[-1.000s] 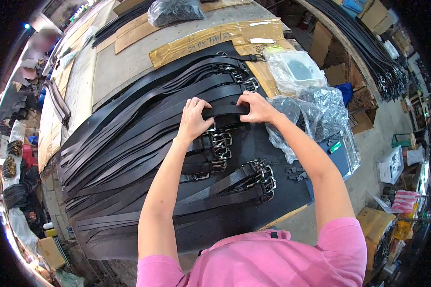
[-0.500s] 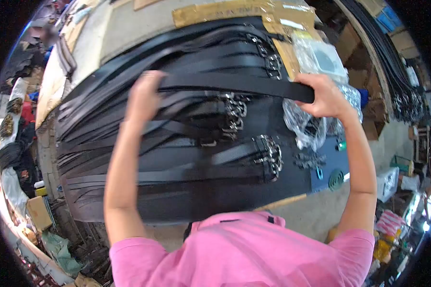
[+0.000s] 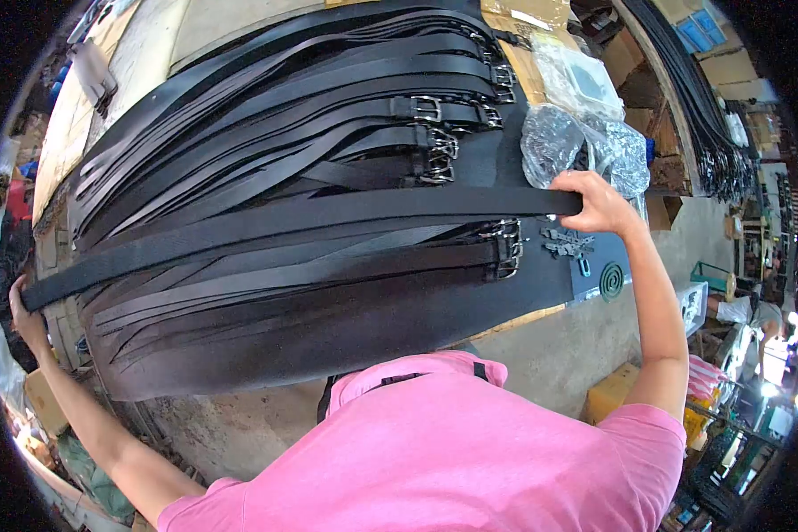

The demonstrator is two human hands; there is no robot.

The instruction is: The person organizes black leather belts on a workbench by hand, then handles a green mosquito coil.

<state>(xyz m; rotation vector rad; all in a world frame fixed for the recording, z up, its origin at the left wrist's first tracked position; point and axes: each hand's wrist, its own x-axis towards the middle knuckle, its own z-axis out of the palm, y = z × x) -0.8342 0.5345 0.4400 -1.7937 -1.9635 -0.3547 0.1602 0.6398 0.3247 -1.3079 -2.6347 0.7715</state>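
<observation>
A: What do the hands have?

B: One long black belt strap point(image 3: 301, 222), stretched flat across the pile of black belts point(image 3: 275, 151) on the bench point(image 3: 239, 417). The right hand point(image 3: 598, 202) is clamped on one end of the strap, just in front of the clear plastic bags point(image 3: 585, 142). The left hand point(image 3: 25, 310) is closed on the other end, out past the far edge of the pile.

A: And around the strap?

B: Buckled belt ends point(image 3: 434, 133) lie behind it, another buckled bunch point(image 3: 504, 248) just in front. Small metal parts point(image 3: 567, 241) sit beside the right hand, below the strap's end.
</observation>
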